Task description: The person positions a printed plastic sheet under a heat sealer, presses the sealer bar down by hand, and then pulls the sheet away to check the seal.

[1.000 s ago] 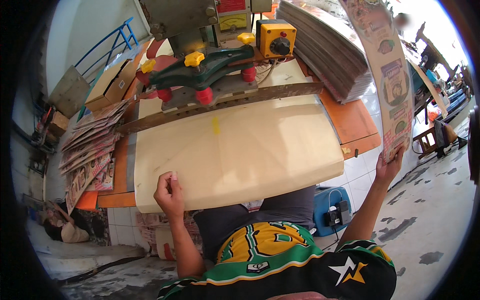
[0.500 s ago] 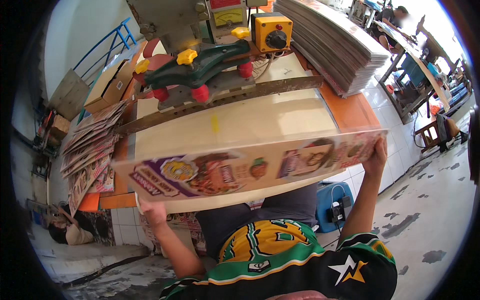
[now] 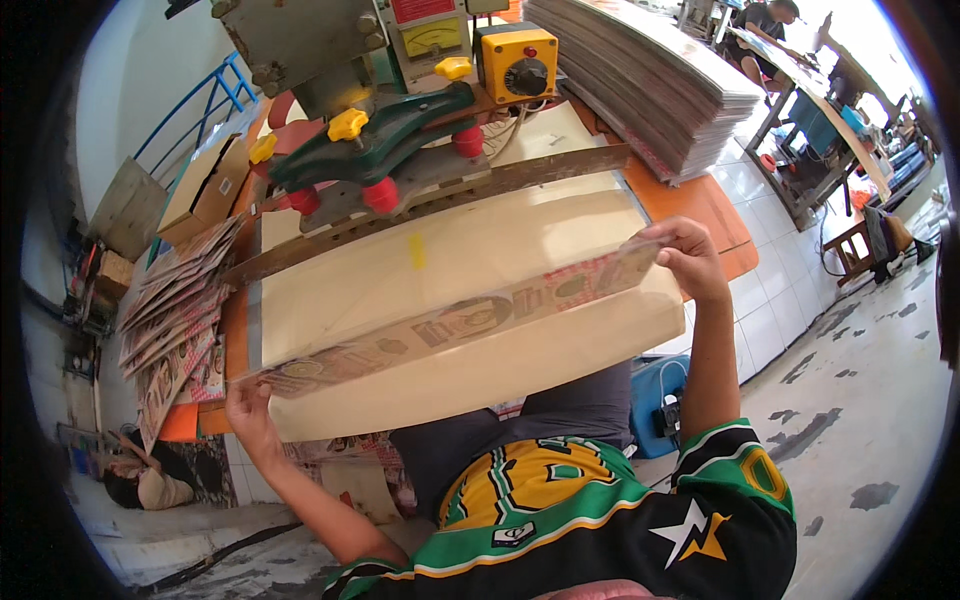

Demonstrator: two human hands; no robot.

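A long printed sheet strip (image 3: 462, 322) stretches between my hands, tilted over the cream work surface (image 3: 335, 285), its right end farther from me than its left. Its print looks pale and foreshortened. My left hand (image 3: 252, 412) is closed on the strip's left end, near the surface's front left corner. At the other end, my right hand (image 3: 690, 258) pinches the strip between thumb and fingers. Beyond the strip, a long metal bar (image 3: 440, 206) runs across the surface, below a machine's dark green bracket (image 3: 385, 140) with yellow knobs and red feet.
Left of the surface lies a fanned pile of printed sheets (image 3: 175, 300), with an open cardboard box (image 3: 205, 190) behind. A tall stack of sheets (image 3: 650, 90) stands at back right. A yellow control box (image 3: 517, 65) sits on the machine. Other people (image 3: 765, 30) sit farther off.
The strip has turned to a flatter angle, its print now paler and narrower. My right hand has moved left and away from me; my left hand has shifted left. The view has shifted slightly.
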